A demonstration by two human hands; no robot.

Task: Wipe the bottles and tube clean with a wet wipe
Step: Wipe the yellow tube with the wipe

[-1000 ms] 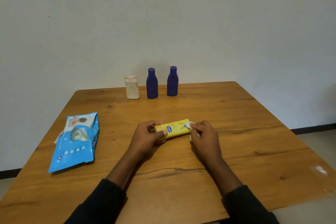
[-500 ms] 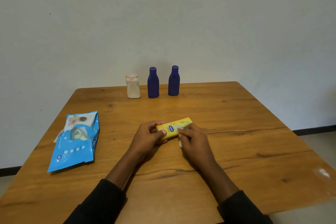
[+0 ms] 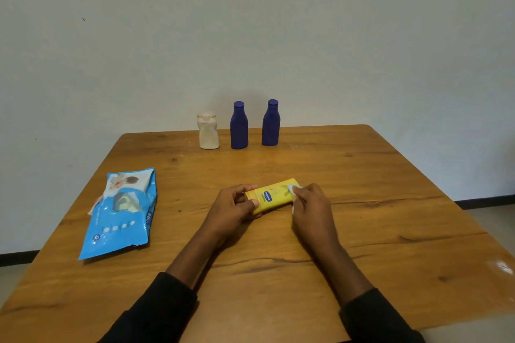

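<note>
A yellow tube [image 3: 274,195] lies flat on the wooden table [image 3: 390,203] at its middle. My left hand [image 3: 232,210] grips the tube's left end. My right hand [image 3: 310,205] presses a small white wet wipe [image 3: 293,190] onto the tube's right end; most of the wipe is hidden under the fingers. At the table's far edge stand a small white bottle [image 3: 208,132] and two dark blue bottles [image 3: 239,127] [image 3: 271,124], all upright in a row.
A blue wet-wipe pack [image 3: 122,213] lies flat on the left side of the table, near its left edge. A plain wall rises right behind the bottles. The table's right edge drops to the floor.
My right hand slid the wipe left along the tube, then back to the tube's right end. My left hand kept its hold on the left end.
</note>
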